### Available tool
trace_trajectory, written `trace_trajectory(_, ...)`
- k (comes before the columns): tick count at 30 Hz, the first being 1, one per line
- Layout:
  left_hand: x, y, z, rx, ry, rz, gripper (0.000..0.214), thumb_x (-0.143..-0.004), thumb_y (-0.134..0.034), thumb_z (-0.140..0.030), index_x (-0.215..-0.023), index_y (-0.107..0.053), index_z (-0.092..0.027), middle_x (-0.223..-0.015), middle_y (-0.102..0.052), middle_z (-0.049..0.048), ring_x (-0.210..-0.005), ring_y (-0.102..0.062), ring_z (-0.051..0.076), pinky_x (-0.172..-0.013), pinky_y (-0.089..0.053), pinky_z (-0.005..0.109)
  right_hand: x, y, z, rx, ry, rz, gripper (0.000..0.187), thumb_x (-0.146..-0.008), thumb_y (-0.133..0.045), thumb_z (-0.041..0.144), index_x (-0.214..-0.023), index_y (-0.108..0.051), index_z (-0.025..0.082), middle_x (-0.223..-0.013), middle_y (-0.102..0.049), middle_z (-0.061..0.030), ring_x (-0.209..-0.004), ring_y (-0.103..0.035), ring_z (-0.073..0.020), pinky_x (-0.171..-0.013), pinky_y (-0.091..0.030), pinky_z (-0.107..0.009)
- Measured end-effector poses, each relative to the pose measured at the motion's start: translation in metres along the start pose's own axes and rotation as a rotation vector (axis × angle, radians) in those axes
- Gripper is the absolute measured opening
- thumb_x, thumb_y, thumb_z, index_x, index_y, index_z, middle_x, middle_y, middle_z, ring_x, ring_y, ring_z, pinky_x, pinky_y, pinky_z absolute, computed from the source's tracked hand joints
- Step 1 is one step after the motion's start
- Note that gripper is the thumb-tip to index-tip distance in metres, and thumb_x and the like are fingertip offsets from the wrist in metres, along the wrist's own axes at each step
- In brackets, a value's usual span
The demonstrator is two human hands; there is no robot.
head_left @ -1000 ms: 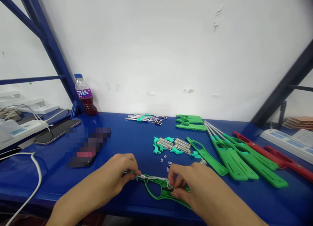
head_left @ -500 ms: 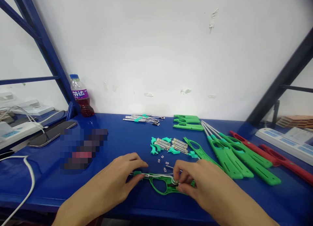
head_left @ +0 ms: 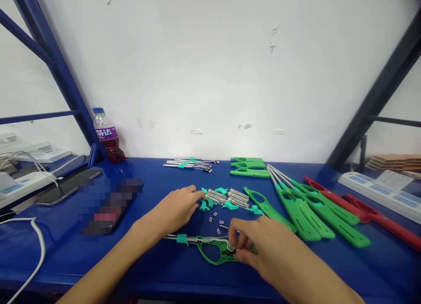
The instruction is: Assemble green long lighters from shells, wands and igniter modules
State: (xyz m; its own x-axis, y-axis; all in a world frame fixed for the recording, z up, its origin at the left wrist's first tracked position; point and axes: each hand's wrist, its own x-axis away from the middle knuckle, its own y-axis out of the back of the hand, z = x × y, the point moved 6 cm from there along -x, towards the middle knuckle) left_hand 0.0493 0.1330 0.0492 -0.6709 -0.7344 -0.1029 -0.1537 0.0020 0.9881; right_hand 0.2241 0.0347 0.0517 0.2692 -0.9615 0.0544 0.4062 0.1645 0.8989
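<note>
A green handle half-shell [head_left: 213,262], which looks like part of a long gas lighter, lies at the front of the table. A metal rod with a teal piece [head_left: 182,238] extends left from it, and white wires [head_left: 217,239] run along the shell. My right hand [head_left: 253,242] pinches a small black part [head_left: 229,252] at the wires' end; its fingertips partly hide it. My left hand [head_left: 176,209] reaches forward, fingers stretched and thumb apart, beside loose teal pieces [head_left: 206,204] and clear tube-like tanks [head_left: 238,198]. Whether its fingertips touch a teal piece I cannot tell.
Small pale clips [head_left: 215,214] lie between my hands. Green lighters [head_left: 305,220], red lighters [head_left: 378,216] and another half-shell [head_left: 269,209] lie right. Metal rods [head_left: 187,164] and green shells [head_left: 250,163] lie near the wall. A drink bottle [head_left: 110,139] stands back left.
My left hand has let go of the rod beside the half-shell and moved forward to the teal pieces. My right hand stays at the shell, still pinching. The view has shifted slightly.
</note>
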Motion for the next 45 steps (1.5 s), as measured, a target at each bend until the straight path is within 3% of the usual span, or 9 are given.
trace_trajectory(7,0.004,0.004,0.003,0.02,-0.022,-0.026,0.013,-0.1,-0.063,-0.012,-0.101,-0.069,-0.023,-0.103,-0.069,0.0038,-0.08,-0.07,0.022,-0.068,-0.047,0.028,0.003,0.002,-0.001,-0.045,0.034,-0.069,0.025,-0.083,-0.075,0.004,-0.083,-0.068,0.028,-0.069,-0.071,0.009,-0.058,-0.052,-0.0131,-0.056,-0.024,-0.027)
trace_trajectory(10,0.019,0.017,0.007,0.071,-0.024,-0.094,0.011,-0.102,-0.061,-0.015,-0.101,-0.068,-0.024,-0.105,-0.072,0.0016,-0.084,-0.071,0.021,-0.072,-0.046,0.028,0.003,0.003,-0.002,-0.039,0.023,-0.076,0.026,-0.081,-0.076,0.003,-0.081,-0.067,0.027,-0.067,-0.07,0.0087,-0.056,-0.05,-0.0126,-0.054,-0.022,-0.028)
trace_trajectory(13,0.041,0.027,0.007,0.135,0.007,-0.184,0.012,-0.107,-0.055,-0.023,-0.107,-0.068,-0.025,-0.095,-0.075,-0.0007,-0.079,-0.071,0.02,-0.07,-0.048,0.027,0.002,0.001,-0.003,-0.024,0.025,-0.069,0.025,-0.081,-0.077,0.004,-0.081,-0.068,0.027,-0.068,-0.072,0.0083,-0.055,-0.051,-0.0131,-0.053,-0.02,-0.029)
trace_trajectory(17,0.068,0.021,-0.01,0.309,-0.031,-0.281,0.02,-0.11,-0.051,-0.026,-0.107,-0.07,-0.028,-0.099,-0.078,-0.0015,-0.084,-0.074,0.018,-0.075,-0.051,0.025,0.003,0.001,-0.002,-0.02,0.039,-0.067,0.025,-0.083,-0.073,0.003,-0.083,-0.067,0.028,-0.07,-0.073,0.0084,-0.058,-0.056,-0.0137,-0.055,-0.023,-0.029)
trace_trajectory(20,0.077,0.007,-0.027,0.345,-0.07,-0.227,0.022,-0.109,-0.052,-0.025,-0.107,-0.073,-0.03,-0.099,-0.077,-0.0014,-0.079,-0.075,0.018,-0.07,-0.052,0.025,0.002,0.002,-0.002,-0.009,0.019,-0.042,0.027,-0.081,-0.072,0.001,-0.082,-0.067,0.027,-0.069,-0.071,0.0085,-0.057,-0.053,-0.0137,-0.055,-0.025,-0.028)
trace_trajectory(25,0.077,-0.001,-0.04,0.313,-0.048,-0.245,0.021,-0.107,-0.055,-0.022,-0.105,-0.074,-0.03,-0.098,-0.075,-0.0002,-0.08,-0.073,0.019,-0.067,-0.052,0.025,0.002,0.003,-0.003,-0.029,0.014,-0.032,0.025,-0.082,-0.072,0.003,-0.08,-0.065,0.027,-0.071,-0.071,0.0086,-0.061,-0.055,-0.0141,-0.057,-0.027,-0.028)
trace_trajectory(32,0.071,-0.015,-0.051,0.315,-0.041,-0.208,0.024,-0.105,-0.053,-0.015,-0.105,-0.074,-0.025,-0.098,-0.071,0.0023,-0.077,-0.073,0.019,-0.068,-0.053,0.027,0.002,0.003,-0.001,-0.038,0.05,-0.043,0.027,-0.083,-0.068,0.001,-0.079,-0.06,0.027,-0.066,-0.066,0.0103,-0.056,-0.047,-0.0128,-0.054,-0.025,-0.028)
trace_trajectory(39,0.068,-0.023,-0.054,0.339,-0.051,-0.23,0.024,-0.105,-0.052,-0.014,-0.103,-0.073,-0.025,-0.097,-0.072,0.0022,-0.074,-0.073,0.018,-0.064,-0.05,0.026,0.001,0.006,-0.001,-0.066,0.029,-0.02,0.026,-0.081,-0.073,0.002,-0.077,-0.062,0.026,-0.063,-0.064,0.0106,-0.054,-0.042,-0.0113,-0.053,-0.024,-0.026)
trace_trajectory(45,0.066,-0.027,-0.053,0.361,-0.021,-0.168,0.024,-0.103,-0.058,-0.012,-0.111,-0.075,-0.027,-0.099,-0.073,0.0008,-0.079,-0.074,0.02,-0.068,-0.051,0.028,0.002,0.008,0.0,-0.087,0.048,-0.031,0.029,-0.078,-0.071,-0.002,-0.077,-0.061,0.025,-0.061,-0.061,0.0119,-0.053,-0.039,-0.0097,-0.052,-0.023,-0.024)
